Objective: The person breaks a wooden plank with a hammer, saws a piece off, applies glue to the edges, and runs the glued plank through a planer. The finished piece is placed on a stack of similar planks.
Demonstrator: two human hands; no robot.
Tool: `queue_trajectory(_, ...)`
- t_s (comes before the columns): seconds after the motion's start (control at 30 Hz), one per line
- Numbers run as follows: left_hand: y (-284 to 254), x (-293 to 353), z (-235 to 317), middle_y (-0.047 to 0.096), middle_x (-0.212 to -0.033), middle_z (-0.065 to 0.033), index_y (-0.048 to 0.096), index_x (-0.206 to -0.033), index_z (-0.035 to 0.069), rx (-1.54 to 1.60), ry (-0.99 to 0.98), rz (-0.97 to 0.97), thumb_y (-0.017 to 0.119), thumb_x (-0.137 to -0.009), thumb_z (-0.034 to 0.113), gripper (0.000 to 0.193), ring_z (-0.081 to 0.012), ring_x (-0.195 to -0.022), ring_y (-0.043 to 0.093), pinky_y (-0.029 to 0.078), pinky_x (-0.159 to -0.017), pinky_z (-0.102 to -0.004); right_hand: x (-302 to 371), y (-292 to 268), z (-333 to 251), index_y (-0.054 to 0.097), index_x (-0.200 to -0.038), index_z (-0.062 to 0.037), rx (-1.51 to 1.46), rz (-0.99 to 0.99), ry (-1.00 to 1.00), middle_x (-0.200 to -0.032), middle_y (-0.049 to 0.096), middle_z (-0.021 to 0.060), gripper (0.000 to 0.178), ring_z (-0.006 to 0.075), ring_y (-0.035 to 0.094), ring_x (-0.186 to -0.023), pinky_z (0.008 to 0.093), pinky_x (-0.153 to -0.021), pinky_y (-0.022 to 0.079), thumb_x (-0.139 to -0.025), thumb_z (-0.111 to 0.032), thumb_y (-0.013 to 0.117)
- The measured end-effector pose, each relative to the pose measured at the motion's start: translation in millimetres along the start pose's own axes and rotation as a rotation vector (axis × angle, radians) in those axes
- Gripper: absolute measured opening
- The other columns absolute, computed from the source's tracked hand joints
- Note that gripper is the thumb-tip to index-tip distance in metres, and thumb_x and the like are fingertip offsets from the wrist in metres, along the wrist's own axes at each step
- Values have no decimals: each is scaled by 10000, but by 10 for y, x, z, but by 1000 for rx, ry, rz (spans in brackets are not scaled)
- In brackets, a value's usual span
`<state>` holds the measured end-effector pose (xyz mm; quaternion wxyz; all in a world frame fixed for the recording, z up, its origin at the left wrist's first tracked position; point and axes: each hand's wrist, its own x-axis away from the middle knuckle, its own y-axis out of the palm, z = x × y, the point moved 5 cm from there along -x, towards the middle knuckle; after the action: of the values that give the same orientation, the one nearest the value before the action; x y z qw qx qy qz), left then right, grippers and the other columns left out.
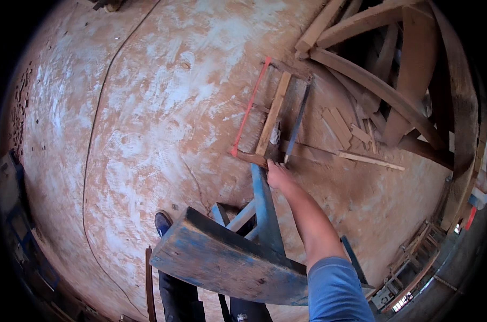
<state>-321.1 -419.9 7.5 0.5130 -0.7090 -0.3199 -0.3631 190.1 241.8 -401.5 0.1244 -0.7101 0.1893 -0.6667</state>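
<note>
My right hand (277, 174) is closed around the near end of a wooden frame saw (272, 115), by the lower end of its blade (298, 121). The saw has a middle bar of pale wood, a red cord along its left side and a dark narrow blade along its right. It reaches away from me above the floor. Just below my hand is the leg of a worn blue wooden bench (230, 263), whose thick top lies in front of my legs. My left hand is out of view.
Large curved wooden pieces (380, 80) are heaped at the far right. Offcuts (337, 129) and a thin strip (371, 160) lie near them. A dark cable (97, 112) runs along the dusty floor at left. My shoe (162, 221) is left of the bench.
</note>
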Motion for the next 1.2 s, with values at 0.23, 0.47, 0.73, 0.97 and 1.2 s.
queue_trajectory(0.23,-96,-98,89,496,-620,18,547,-858,85,72,25,43,640,-865,234,176,-82,-473,425,349,-402,-261,-130,88,25,389,-1349,-59,58,58,26,-1399,427,122,470,323,391,-1291,447,-1054,348,-883,-95,445)
queue_trajectory(0.47,14,-31,241,473,-612,19,550,-818,92,212,-24,99,628,-877,276,208,-78,-463,404,317,-393,-232,380,-439,-134,569,-1118,-47,58,222,-31,-1170,585,184,393,347,521,-1130,434,-962,417,-789,-252,635)
queue_trajectory(0.73,-589,667,1943,596,-788,-62,514,-1170,-18,298,150,153,615,-840,218,419,-145,-619,579,489,-562,-311,2184,-2028,-33,638,-962,10,-93,597,-30,-848,654,212,345,362,625,-793,405,-712,476,-828,-307,643)
queue_trajectory(0.97,-871,1064,2236,630,-798,-99,549,-1162,44,117,554,207,764,-688,173,536,-213,-659,619,510,-632,-341,3891,-1977,310,608,-915,34,-498,710,-88,-706,602,142,283,229,539,-658,363,-677,458,-830,-231,662)
queue_trajectory(1.2,-1138,1044,2929,651,-847,-169,571,-1113,44,-385,824,147,762,-640,225,541,-321,-796,648,514,-706,-381,5722,-976,806,579,-820,-4,-1125,859,60,-598,514,4,188,75,471,-490,259,-460,402,-853,-175,648)
